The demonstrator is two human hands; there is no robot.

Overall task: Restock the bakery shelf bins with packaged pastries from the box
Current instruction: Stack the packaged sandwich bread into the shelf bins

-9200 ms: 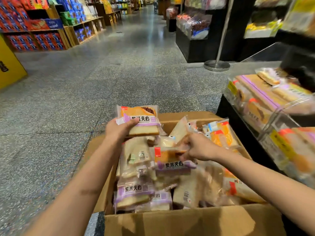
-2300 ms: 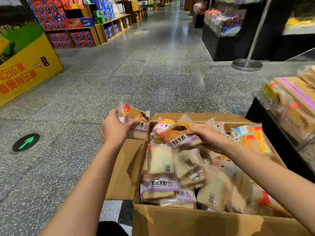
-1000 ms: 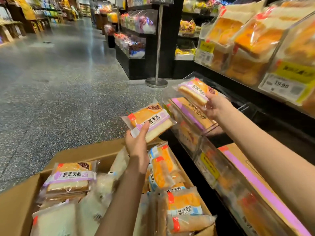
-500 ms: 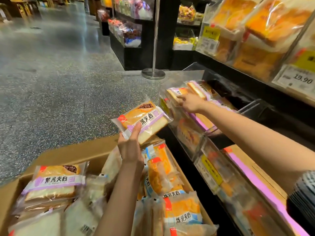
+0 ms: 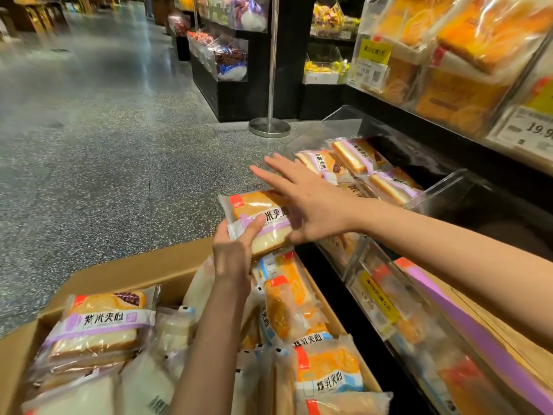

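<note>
The speckled floor (image 5: 98, 151) runs away ahead of me, with dark display stands along its far side. To my right the black shelf (image 5: 419, 121) carries clear bins; the nearest lower bin (image 5: 449, 187) holds several purple-banded pastry packs (image 5: 353, 155) lying on their sides near its front wall. Below me the open cardboard box (image 5: 143, 268) is crowded with wrapped pastries, a purple-labelled one (image 5: 104, 322) at its left edge and blue-labelled ones (image 5: 326, 372) toward its right corner. Above the box's far right corner I hold one packaged pastry (image 5: 257, 220), between the box and the bin. My left hand (image 5: 233, 253) has its grip clamped on the pack's near end, thumb laid across the purple band. My right hand (image 5: 305, 202) has its fingers spread straight and apart, palm against the pack's right side.
</note>
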